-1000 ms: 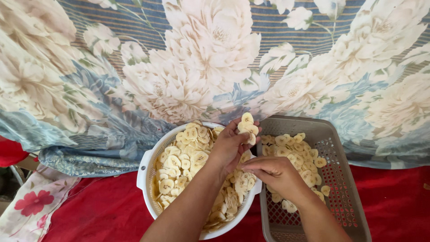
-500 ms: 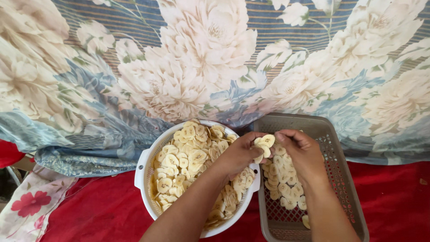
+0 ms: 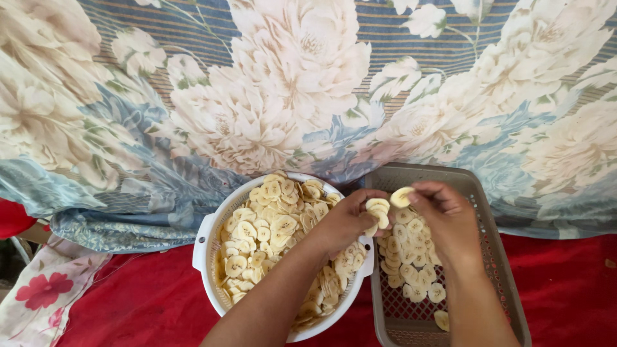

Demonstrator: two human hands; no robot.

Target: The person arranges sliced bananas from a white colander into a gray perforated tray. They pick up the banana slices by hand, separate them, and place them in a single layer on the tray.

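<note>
Pale banana slices (image 3: 378, 212), thin, light, brittle, stacked in my left hand (image 3: 350, 222); right hand (image 3: 443, 215) fingers pinch one slice (image 3: 401, 196) by edges, over grey tray (image 3: 498, 257).

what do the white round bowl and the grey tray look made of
The white round colander looks like moulded plastic: smooth, slightly glossy, with a perforated wall and a lug handle. The grey rectangular tray also seems plastic: matte, with a fine moulded lattice floor and thin rim. Neither shows a metal shine.
</note>
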